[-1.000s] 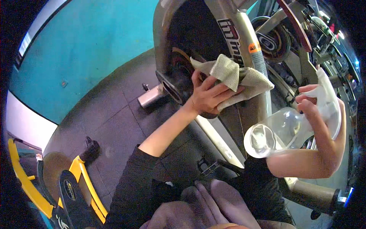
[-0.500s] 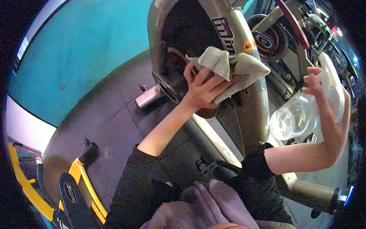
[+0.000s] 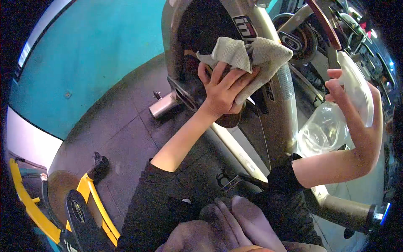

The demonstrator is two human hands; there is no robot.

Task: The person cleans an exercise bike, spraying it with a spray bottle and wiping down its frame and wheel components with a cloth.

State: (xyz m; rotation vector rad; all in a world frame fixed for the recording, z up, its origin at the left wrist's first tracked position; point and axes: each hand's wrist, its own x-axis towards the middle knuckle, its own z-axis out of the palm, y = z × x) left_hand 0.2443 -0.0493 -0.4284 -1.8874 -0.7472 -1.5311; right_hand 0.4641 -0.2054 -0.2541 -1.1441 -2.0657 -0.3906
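Dark tiled floor — left hand, gripping cloth, now higher on bike frame; right hand clasping clear bottle.

grey frame: logo "im…", partly covered | black pad: oval label, illegible

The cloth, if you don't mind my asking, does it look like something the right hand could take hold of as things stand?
Probably not: the right hand is occupied with the clear bottle, while the left hand holds the cloth.
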